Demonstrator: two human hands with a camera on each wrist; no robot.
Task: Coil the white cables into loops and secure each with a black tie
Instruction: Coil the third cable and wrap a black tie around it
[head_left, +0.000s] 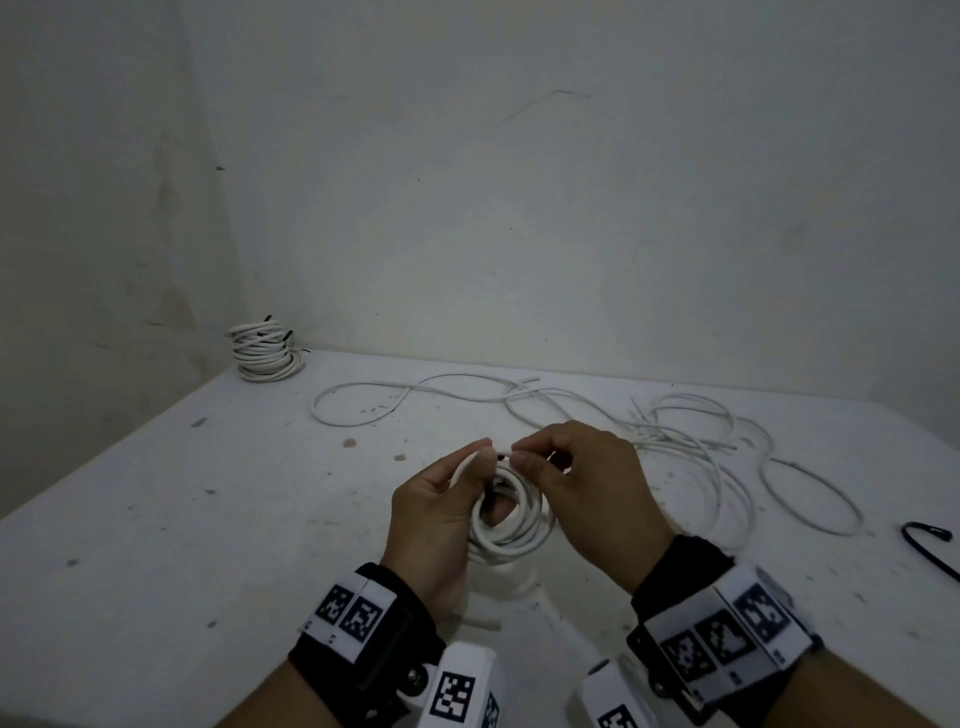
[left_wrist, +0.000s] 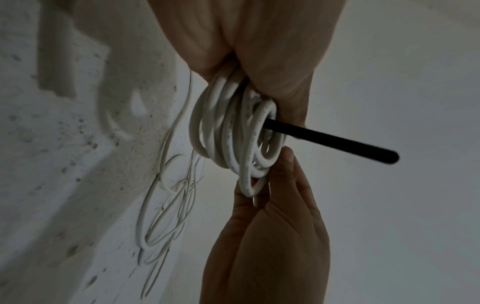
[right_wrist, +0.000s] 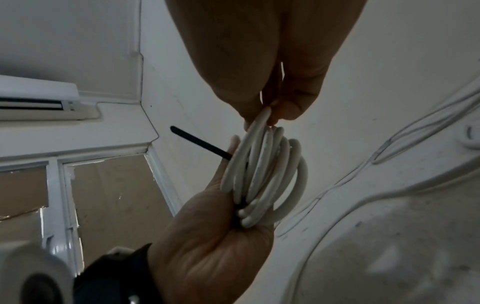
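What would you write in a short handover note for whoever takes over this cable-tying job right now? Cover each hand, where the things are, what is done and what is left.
Left hand: grips the white coil held above the table.
Right hand: pinches at the coil's top, by the left thumb.
Black tie: passed through the coil, one end sticking out free, not yet fastened.
Done: a stack of tied coils sits at the far left corner.
Left: fasten this tie, then coil the loose cables lying at the far right. A spare tie lies at the right edge.
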